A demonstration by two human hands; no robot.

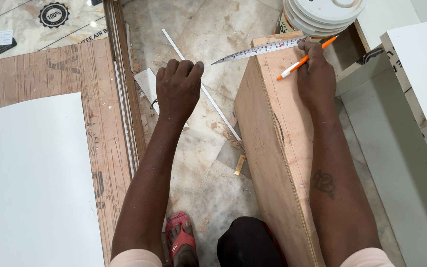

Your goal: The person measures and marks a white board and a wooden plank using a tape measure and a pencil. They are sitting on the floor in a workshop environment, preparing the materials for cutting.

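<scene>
My left hand point(179, 86) is closed in a fist above the marble floor point(208, 148); a black loop hangs below it, and whatever it grips is hidden. A steel tape measure blade point(258, 49) runs from beside that fist to the far top corner of a plywood box point(273, 128). My right hand point(316, 74) rests on the box top, pressing the blade's far end down with its fingertips. An orange and white pen point(302, 62) is held between the fingers of that hand, tip pointing left.
A white laminate sheet point(40, 183) lies on a wood-grain board point(50, 69) at left. A thin white strip point(213, 106) and a small brass hinge point(239, 164) lie on the floor. A white bucket point(322, 15) stands beyond the box, white panels point(411, 148) at right. My red sandal point(179, 237) is below.
</scene>
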